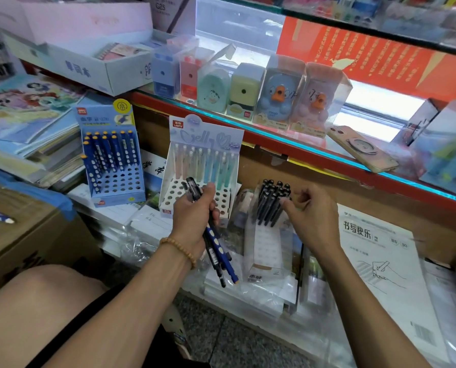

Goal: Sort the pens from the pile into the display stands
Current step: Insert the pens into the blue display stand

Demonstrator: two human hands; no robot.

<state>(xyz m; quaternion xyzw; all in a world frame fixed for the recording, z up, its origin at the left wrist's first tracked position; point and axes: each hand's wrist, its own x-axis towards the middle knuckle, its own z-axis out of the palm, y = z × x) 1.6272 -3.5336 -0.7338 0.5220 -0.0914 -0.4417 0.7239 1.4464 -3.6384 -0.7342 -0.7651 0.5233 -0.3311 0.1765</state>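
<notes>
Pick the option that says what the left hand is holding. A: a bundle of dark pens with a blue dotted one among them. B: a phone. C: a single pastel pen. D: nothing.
A: the left hand is closed around a bundle of pens, mostly black, with one blue pen bearing white dots in it.
</notes>
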